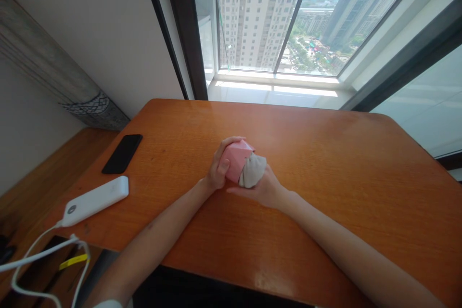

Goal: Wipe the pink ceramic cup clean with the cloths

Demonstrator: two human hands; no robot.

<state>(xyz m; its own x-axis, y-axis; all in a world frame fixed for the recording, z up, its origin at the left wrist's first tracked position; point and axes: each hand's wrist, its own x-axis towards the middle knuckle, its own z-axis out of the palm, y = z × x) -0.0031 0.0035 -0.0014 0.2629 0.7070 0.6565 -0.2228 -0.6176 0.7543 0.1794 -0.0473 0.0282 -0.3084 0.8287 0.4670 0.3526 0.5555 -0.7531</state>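
Our left hand (pixel 216 169) clasps a pink faceted container (pixel 236 160) above the tabletop (pixel 335 187); right hand (pixel 266 191) sits against the pale cloth (pixel 253 172) bulging from it, thumb spread, grip hidden. Midway, we judge: cloth partly outside, whether entering or leaving unclear.

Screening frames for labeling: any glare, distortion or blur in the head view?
Head view, glare: bright strips on the windowsill, soft sheen on the table toward its near edge; head view, distortion: dark window frame leans, perhaps wide-lens stretch; head view, focus: pink item and gray cloth slightly soft, outlines readable.
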